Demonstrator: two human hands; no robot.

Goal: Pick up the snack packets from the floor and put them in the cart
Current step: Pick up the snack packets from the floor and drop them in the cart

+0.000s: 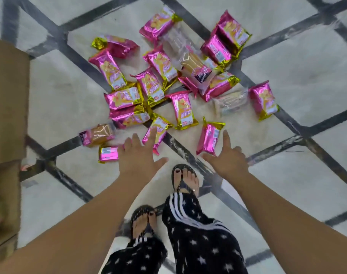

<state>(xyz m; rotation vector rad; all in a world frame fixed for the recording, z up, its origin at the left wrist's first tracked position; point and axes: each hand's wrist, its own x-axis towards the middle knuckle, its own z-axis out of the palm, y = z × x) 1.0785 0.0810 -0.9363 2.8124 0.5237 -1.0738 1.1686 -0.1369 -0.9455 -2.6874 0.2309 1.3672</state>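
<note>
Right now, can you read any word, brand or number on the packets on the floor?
No text can be quoted; all print is too blurred.
pink and gold packets: a logo and a small white label on each, unreadable.
clear-wrapped packets: a dark printed band at one end, unreadable.

My feet on a pale tiled floor

The floor (287, 86) is pale stone crossed by dark grey bands (85, 66). I wear dark flip-flops, the right one (185, 182) ahead of the left (142, 220), and black trousers (198, 238) with white stars and stripes.
</note>
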